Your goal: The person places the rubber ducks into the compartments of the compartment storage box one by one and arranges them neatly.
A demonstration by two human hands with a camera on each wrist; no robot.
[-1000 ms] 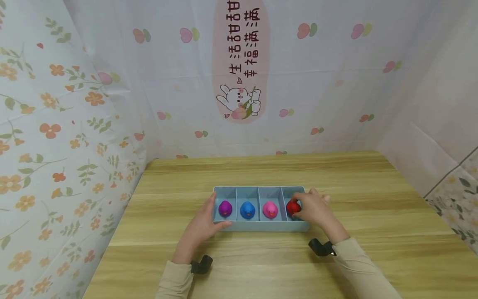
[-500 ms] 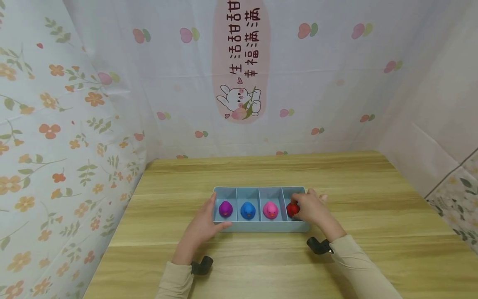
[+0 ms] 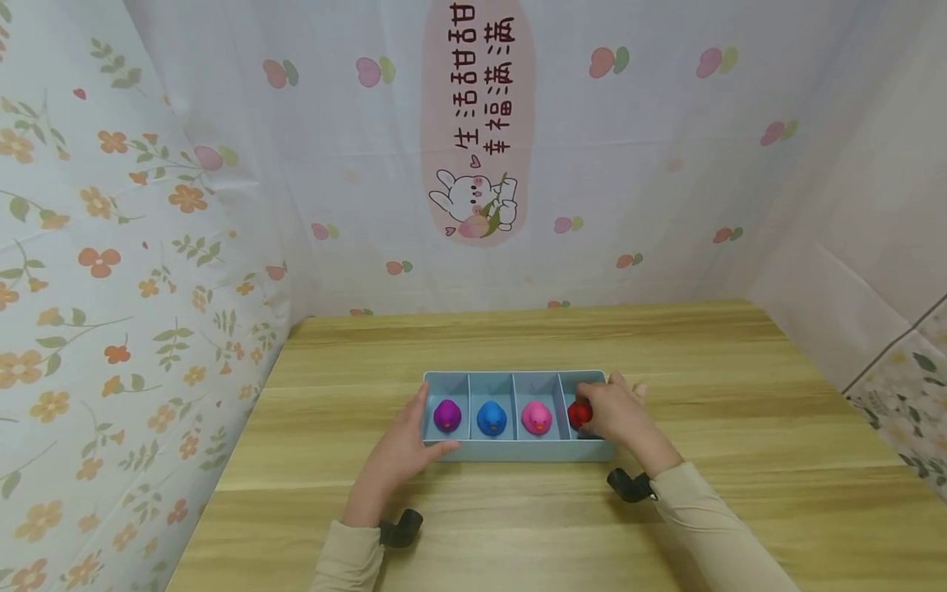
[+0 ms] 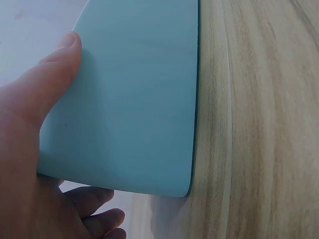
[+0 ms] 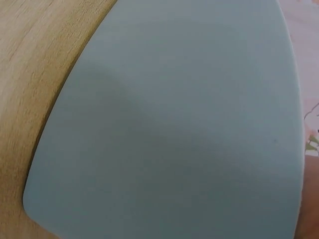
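A light blue box [image 3: 528, 451] with a row of compartments sits on the table. From left to right it holds a purple rubber duck [image 3: 447, 416], a blue one [image 3: 491, 418], a pink one [image 3: 536, 418] and a red rubber duck [image 3: 579, 414]. My left hand [image 3: 399, 440] grips the box's left end, its thumb [image 4: 62, 64] along the front wall and its other fingers round the end. Inside the rightmost compartment my right hand [image 3: 620, 413] pinches the red duck, partly hiding it. The box's front wall [image 5: 174, 114] fills most of the right wrist view.
The wood-grain table [image 3: 510, 526] extends round the box on all sides. Behind it hangs a white printed cloth [image 3: 355, 181], and a floral cloth [image 3: 133, 329] borders the left. A black wrist mount [image 3: 401, 529] sits beneath each forearm.
My right hand and wrist have shifted slightly left, still pinching the red duck in its compartment. The left hand, the box and the other ducks hold their places.
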